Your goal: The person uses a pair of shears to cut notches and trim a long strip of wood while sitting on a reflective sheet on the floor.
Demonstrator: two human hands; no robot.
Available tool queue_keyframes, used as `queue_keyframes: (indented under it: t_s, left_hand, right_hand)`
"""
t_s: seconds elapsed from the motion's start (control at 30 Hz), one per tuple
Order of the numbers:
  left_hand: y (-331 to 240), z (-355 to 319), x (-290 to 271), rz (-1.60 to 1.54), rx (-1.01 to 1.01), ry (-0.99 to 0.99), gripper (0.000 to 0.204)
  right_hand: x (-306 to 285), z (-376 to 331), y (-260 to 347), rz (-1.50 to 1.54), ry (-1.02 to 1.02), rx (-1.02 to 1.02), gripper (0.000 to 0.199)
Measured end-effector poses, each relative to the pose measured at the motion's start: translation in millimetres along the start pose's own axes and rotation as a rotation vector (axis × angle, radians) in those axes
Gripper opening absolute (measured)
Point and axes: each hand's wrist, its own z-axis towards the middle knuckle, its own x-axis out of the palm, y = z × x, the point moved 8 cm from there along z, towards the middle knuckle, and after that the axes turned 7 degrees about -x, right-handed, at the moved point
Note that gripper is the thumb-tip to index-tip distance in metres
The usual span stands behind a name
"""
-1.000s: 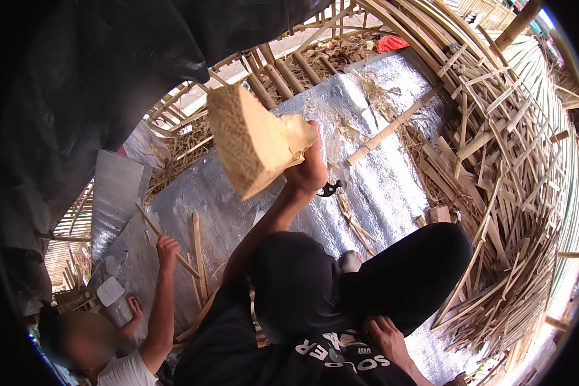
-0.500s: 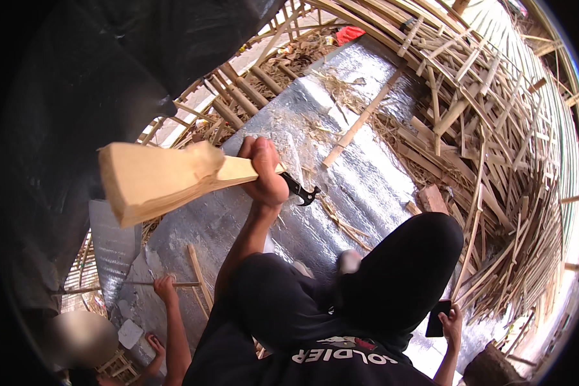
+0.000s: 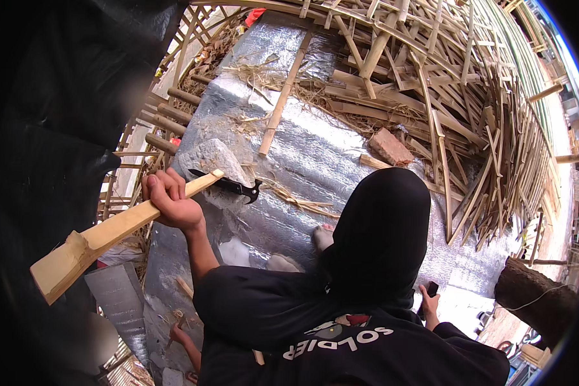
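The wood (image 3: 93, 238) is held nearest to the eye, above the left edge of the sheet (image 3: 354, 145), by the left hand (image 3: 174, 202). Its fingers are closed fully around the middle of the wood; the wide end points to the lower left. In the last second the wood has been swung down, so that its narrow end is now seen in front of the knife (image 3: 243, 188).

The raised knee (image 3: 386, 219) is found next. To its right, the phone (image 3: 433, 289) is held by the right hand (image 3: 428, 307), which was at the lap earlier; its fingers are bent around the phone, though partly hidden. By this, only one hand is left on the wood, which appears to be held rather than worked.

The knife seems to be rested on the stone (image 3: 212, 154), near the left edge of the sheet. At the lower left, a co-worker's hand (image 3: 181, 336) is seen; its grip cannot be told.

Farther, the brick (image 3: 390, 147) is placed beside the bamboo pile (image 3: 476, 122), along the right edge. No container can be made out with certainty.
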Motion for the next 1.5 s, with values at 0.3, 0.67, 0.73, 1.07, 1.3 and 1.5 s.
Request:
queue_keyframes:
  t_s: [0.3,0.67,0.73,1.07,1.3,1.5]
  left_hand:
    - [-10.9,3.8,-17.2,0.075,-0.002,-0.075,0.039]
    - [9.5,0.1,-17.5,-0.074,-0.054,-0.01,0.038]
    - [2.8,1.8,-28.5,-0.056,-0.057,-0.015,0.038]
    - [-6.6,-6.8,-61.5,-0.083,0.016,-0.003,0.037]
    - [1.6,-1.1,-64.9,-0.125,-0.003,-0.05,0.036]
    - [-9.2,3.8,-80.4,0.108,-0.17,-0.065,0.044]
  right_hand:
    - [-11.6,-29.2,47.4,0.023,-0.41,-0.249,0.086]
    - [-28.8,1.0,65.0,-0.168,-0.606,-0.29,0.08]
    - [-49.6,24.2,127.1,0.053,-0.784,-0.546,0.074]
    - [-119.3,-14.6,461.6,0.841,-0.269,-1.18,0.031]
    - [-189.3,-119.7,512.1,0.76,-0.131,-1.417,0.023]
    - [-220.4,-162.1,452.0,1.107,0.132,-1.604,0.018]
